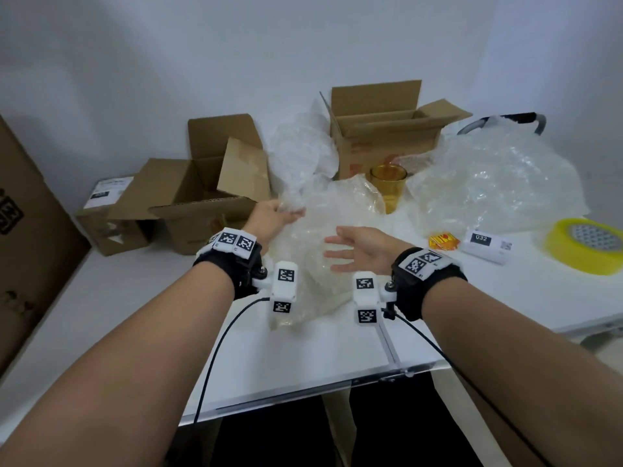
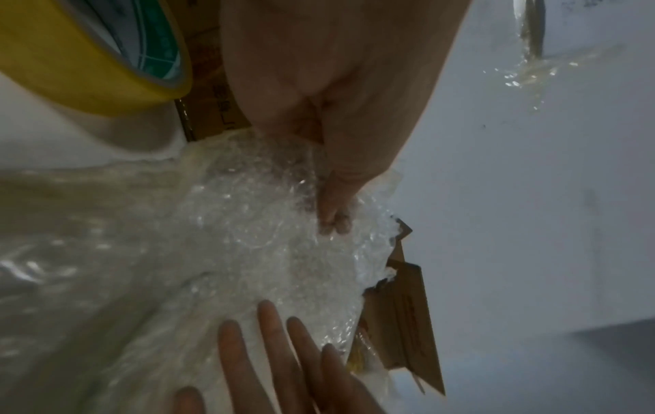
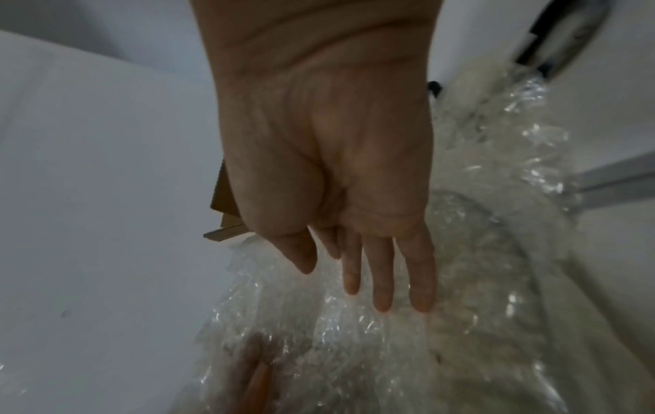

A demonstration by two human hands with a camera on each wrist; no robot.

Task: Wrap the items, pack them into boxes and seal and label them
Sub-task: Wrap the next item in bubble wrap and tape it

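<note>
A crumpled sheet of clear bubble wrap (image 1: 337, 203) lies on the white table (image 1: 303, 352) in front of me. My left hand (image 1: 286, 212) pinches its far left edge, and the left wrist view shows the fingers (image 2: 333, 218) curled into the wrap (image 2: 248, 252). My right hand (image 1: 340, 254) hovers flat over the middle of the sheet, fingers (image 3: 382, 280) straight above the wrap (image 3: 354, 350), holding nothing. An amber glass cup (image 1: 387, 187) stands upright just behind the sheet.
Two open cardboard boxes stand behind, one left (image 1: 202, 197) and one at the back (image 1: 381, 129). A small labelled box (image 1: 108, 214) and a big carton (image 1: 27, 230) are far left. At right: more bubble wrap (image 1: 499, 183), yellow tape roll (image 1: 586, 244), white label pack (image 1: 485, 246), small yellow packet (image 1: 443, 241).
</note>
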